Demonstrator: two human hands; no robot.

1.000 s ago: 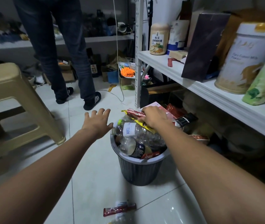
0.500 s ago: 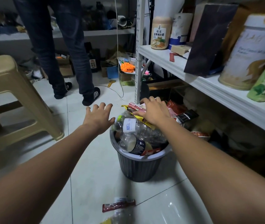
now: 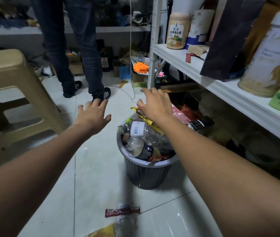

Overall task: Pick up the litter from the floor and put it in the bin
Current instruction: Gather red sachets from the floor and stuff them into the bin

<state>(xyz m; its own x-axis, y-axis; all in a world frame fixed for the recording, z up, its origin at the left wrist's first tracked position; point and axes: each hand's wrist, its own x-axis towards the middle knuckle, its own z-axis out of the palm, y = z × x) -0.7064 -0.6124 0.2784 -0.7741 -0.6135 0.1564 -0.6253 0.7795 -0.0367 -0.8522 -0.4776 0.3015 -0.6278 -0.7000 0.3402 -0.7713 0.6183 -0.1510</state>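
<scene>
A grey ribbed bin (image 3: pixel 146 175) stands on the tiled floor, heaped above its rim with plastic bottles (image 3: pixel 142 132) and wrappers. My right hand (image 3: pixel 154 105) hovers over the far side of the heap with fingers spread and nothing in it, just above a yellow wrapper (image 3: pixel 148 120). My left hand (image 3: pixel 93 115) is held out left of the bin, fingers spread, empty. On the floor in front of the bin lie a dark red wrapper (image 3: pixel 122 212) and a clear and yellow bag (image 3: pixel 112 230) at the bottom edge.
A tan plastic stool (image 3: pixel 14 93) stands at left. A person in dark jeans and black shoes (image 3: pixel 77 53) stands beyond the bin. A white shelf (image 3: pixel 221 89) with tins and jars runs along the right, with clutter and a black packet (image 3: pixel 200 123) beneath it.
My right hand has lifted off the heap and opened, its fingers now spread above the yellow wrapper. My left hand stays spread beside the bin.
</scene>
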